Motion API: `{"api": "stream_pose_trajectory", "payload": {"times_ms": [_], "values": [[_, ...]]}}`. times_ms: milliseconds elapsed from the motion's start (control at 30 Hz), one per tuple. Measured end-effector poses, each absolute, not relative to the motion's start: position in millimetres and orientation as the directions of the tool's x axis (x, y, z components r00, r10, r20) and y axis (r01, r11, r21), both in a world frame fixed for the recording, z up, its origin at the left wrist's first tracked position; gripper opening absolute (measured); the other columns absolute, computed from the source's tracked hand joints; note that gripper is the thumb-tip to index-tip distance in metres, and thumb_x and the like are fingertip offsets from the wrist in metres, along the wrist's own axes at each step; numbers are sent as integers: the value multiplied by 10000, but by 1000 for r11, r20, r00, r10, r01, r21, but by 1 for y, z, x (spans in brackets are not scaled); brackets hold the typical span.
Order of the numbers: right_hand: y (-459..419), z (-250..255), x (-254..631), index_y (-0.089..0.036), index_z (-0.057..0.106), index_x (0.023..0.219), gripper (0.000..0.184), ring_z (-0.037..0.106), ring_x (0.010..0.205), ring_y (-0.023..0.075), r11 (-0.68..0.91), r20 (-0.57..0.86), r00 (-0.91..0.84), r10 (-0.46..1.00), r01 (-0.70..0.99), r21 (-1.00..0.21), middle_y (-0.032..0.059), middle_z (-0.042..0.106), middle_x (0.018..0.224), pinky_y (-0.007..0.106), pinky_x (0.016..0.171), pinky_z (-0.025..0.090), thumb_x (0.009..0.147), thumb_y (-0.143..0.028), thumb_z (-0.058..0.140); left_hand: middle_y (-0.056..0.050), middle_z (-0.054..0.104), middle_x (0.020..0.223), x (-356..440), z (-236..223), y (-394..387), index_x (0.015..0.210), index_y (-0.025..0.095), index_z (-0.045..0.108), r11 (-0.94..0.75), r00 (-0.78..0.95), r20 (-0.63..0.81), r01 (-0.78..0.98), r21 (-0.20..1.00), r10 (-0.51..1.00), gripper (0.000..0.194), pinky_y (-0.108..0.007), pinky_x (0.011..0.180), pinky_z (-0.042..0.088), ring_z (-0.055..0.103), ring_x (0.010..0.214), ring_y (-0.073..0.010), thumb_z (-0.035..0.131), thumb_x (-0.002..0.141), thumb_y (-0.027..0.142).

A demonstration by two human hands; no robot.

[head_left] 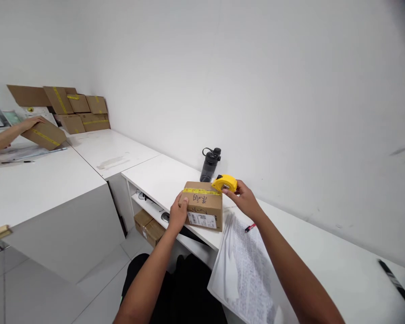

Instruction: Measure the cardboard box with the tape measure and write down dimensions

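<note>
A small cardboard box [202, 209] rests at the front edge of the white table, with a shipping label and black handwriting on its near side. My left hand [178, 212] grips the box's left end, thumb on the front. In my right hand [245, 198] is a yellow tape measure [225, 183], held at the box's upper right corner. A yellow marked strip [202, 191] runs along the top edge between the two hands; whether it is the blade or packing tape, I cannot tell.
Behind the box stands a dark water bottle [211, 165]. Printed papers [245, 270], a red-and-black pen [250, 227] and a black marker [398, 284] lie to the right. At far left another person's hand [32, 122] holds a taped carton [45, 133]; stacked cartons [83, 108] stand beyond.
</note>
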State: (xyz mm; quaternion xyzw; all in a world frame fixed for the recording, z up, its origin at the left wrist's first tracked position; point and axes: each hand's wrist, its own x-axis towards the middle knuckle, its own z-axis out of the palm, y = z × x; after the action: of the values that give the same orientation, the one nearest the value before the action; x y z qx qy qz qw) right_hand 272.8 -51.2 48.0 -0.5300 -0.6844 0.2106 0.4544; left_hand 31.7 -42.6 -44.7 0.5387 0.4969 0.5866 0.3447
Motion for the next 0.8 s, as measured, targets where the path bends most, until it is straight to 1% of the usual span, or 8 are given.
{"api": "stream_pose_trajectory", "payload": {"times_ms": [67,167,267,400,467,567,633,800], "values": [[-51,45,276,-223,554,1107,472,577,850,197,348,404,-6,915,521,-779,45,645,1002,327,723,477,783,-559,621,-77,628,1260,23,-49,-40,1255,178,582,-262,-205,263,33,965,943,438,-349,1010,435,560,1181,-206,426,903,387],[-48,38,272,-227,550,1113,473,579,848,197,338,378,-31,925,521,-784,41,645,1002,334,719,480,786,-564,613,-83,665,1167,6,-61,-41,1229,174,579,-136,-203,116,-87,987,972,501,-370,846,524,628,1044,-211,323,919,474],[-44,31,257,-230,536,1142,480,582,871,205,331,330,-98,939,528,-782,45,643,1035,342,725,479,795,-556,603,-100,690,1060,-9,-77,-47,1106,141,630,-29,-204,17,-53,998,979,487,-399,826,523,639,983,-231,317,910,458],[-38,30,233,-232,519,1159,477,581,901,214,353,315,-161,935,501,-790,49,633,1059,351,736,479,807,-547,585,-138,613,1223,-18,-86,-57,1119,137,612,-39,-401,89,130,991,912,356,-437,1038,382,517,1204,-256,440,873,329],[-36,34,224,-234,525,1148,464,578,887,214,380,320,-205,925,516,-767,43,634,1031,352,733,475,805,-540,586,-136,594,1252,-19,-79,-60,1140,155,602,-33,-462,133,217,976,877,343,-436,1046,376,507,1219,-260,475,866,317],[-34,42,217,-240,539,1116,442,571,821,206,407,310,-265,913,557,-723,35,634,969,352,711,472,808,-556,572,-104,627,1213,-18,-55,-62,1155,184,605,-106,-399,171,180,978,901,376,-390,997,430,557,1161,-233,410,923,408],[-31,48,213,-242,542,1107,437,568,799,204,426,310,-294,904,574,-699,34,632,953,349,700,471,810,-563,562,-98,595,1284,-17,-36,-59,1217,188,584,-191,-348,228,138,972,909,447,-365,1015,418,532,1207,-222,368,944,469],[-17,63,183,-234,523,1126,414,578,837,208,498,321,-385,865,587,-638,36,635,980,333,721,456,834,-528,544,-112,462,1443,-9,-12,-46,1414,203,419,-247,-144,252,50,968,957,649,-351,1023,424,504,1257,-251,600,844,455]]}}
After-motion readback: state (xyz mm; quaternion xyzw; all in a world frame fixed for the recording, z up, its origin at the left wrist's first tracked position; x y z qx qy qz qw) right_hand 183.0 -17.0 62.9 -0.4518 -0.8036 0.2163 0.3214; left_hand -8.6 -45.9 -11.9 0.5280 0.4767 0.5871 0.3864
